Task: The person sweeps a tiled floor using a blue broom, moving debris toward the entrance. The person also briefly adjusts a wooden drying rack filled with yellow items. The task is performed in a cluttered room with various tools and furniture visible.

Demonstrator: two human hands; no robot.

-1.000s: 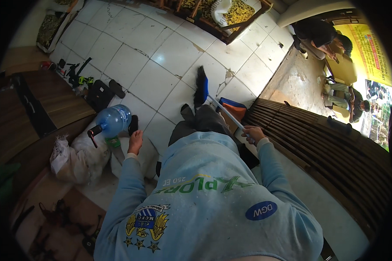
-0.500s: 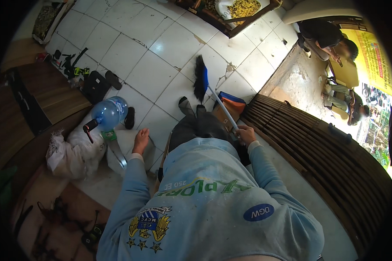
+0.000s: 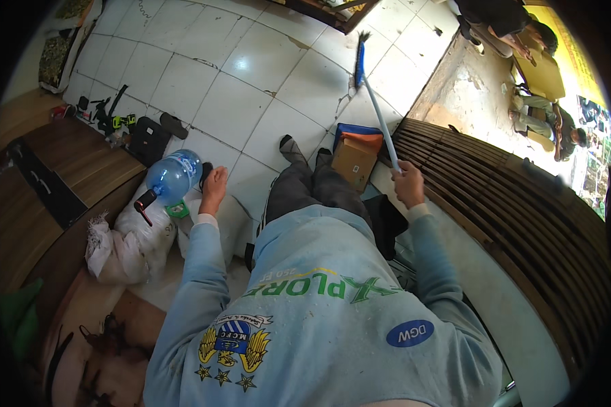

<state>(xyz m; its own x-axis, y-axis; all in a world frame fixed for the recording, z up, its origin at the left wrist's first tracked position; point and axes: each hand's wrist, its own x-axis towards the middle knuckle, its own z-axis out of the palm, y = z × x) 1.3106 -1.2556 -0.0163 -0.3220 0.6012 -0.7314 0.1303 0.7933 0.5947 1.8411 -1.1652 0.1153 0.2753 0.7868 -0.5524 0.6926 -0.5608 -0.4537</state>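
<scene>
- The two hands are well apart; the right hand [image 3: 408,184] is closed around the upper end of the pale handle of a broom [image 3: 379,112].
- The broom slants forward and left from that hand; its blue head [image 3: 360,64] is over the white tiled floor [image 3: 251,112], beyond the person's socked feet [image 3: 291,148].
- The left hand [image 3: 214,188] holds nothing visible, its fingers loosely bent; it is nearest a clear blue bottle [image 3: 175,175], whose black-topped end is by a white sack [image 3: 139,237].
- A cardboard box [image 3: 355,163] is beside the broom handle; a brown slatted panel [image 3: 485,180] runs along the right; two other people are beyond it.
</scene>
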